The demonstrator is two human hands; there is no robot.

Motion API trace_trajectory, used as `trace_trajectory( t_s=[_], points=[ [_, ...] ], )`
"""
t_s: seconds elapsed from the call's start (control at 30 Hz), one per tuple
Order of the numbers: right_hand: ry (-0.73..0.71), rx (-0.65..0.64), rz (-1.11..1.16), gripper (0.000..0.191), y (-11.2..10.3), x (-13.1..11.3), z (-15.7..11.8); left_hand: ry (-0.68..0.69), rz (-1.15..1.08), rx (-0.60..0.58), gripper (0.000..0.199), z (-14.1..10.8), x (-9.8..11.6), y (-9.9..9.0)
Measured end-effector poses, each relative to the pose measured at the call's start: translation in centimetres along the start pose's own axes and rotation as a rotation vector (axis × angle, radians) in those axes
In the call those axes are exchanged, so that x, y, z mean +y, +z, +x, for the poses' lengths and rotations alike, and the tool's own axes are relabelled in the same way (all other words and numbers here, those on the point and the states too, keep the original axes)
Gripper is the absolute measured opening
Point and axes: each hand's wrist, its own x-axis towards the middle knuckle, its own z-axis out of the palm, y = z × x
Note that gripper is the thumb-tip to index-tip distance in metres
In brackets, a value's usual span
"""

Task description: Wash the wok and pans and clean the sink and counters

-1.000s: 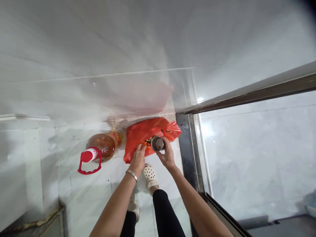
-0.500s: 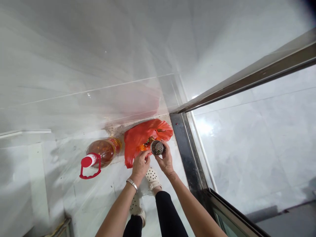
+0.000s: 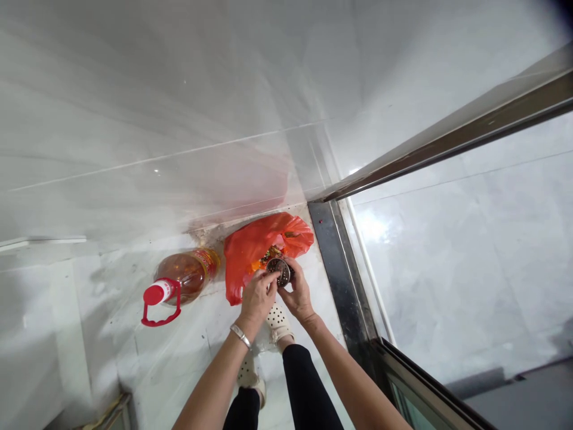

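Already the red bag lies open, scraps showing; at five o'clock from it, my right hand curls around the metal strainer; my left hand pokes a finger inside; whether it pinches anything, or residue remains, I cannot tell.

Bottle left of bag, strainer at bag's near side, wall behind, threshold right

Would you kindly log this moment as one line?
right hand: holds perforated metal cup | left hand: at cup's mouth | red bag: open, on floor | bottle: beside bag
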Motion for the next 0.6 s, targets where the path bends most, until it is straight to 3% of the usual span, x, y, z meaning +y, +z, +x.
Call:
trace_trajectory(
  t_s=[0.1, 0.27, 0.6],
  points=[
    [-0.025, -0.008, -0.029, 0.062, 0.2, -0.8, 0.0, -0.092, 0.149, -0.085, 0.027, 0.8, 0.5, -1.6],
    [-0.069, -0.031, -0.075, 0.061, -0.1, -1.5, 0.7, -0.064, 0.334, -0.269, 0.023, 2.2, 1.4, -2.9],
    [-0.149, -0.179, -0.096, 0.069, -0.5, -1.1, 0.5, -0.223, 0.232, -0.281, 0.020, 3.3, 0.6, -0.3]
  ],
)
